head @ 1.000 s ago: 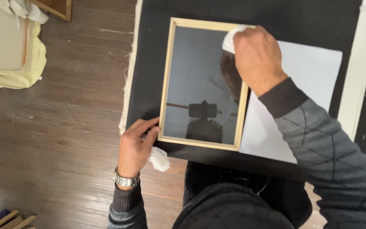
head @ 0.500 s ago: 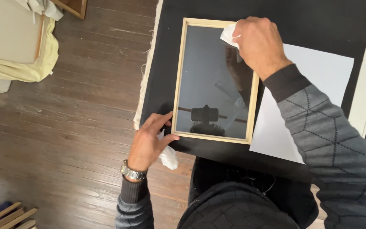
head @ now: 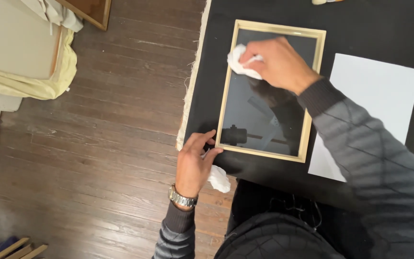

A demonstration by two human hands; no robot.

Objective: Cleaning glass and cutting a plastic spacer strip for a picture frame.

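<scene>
- Picture frame [head: 270, 91]: a light wooden frame with dark, reflective glass lies flat on the black table cover [head: 360, 29], close to the cover's left edge. Its long sides run away from the person.
- Right hand [head: 276, 64]: rests on the glass near the frame's far left corner. The fingers are curled shut around a crumpled white tissue [head: 240, 61], pressing it flat against the glass, a grip suited to rubbing the surface.
- Left hand [head: 193, 165]: sits at the frame's near left corner. The fingers are partly bent, with the tips against the frame's outer edge, apparently bracing it so it does not slide. A second white wad [head: 218, 178] is tucked under the palm at the cover's near edge.
- White paper sheet [head: 374, 105]: lies flat just beside the frame's right side, partly under the right sleeve.
- Wristwatch [head: 182, 198]: a metal band is worn on the left wrist.
- Wooden floor [head: 97, 144]: dark planks run to the left of the table.
</scene>
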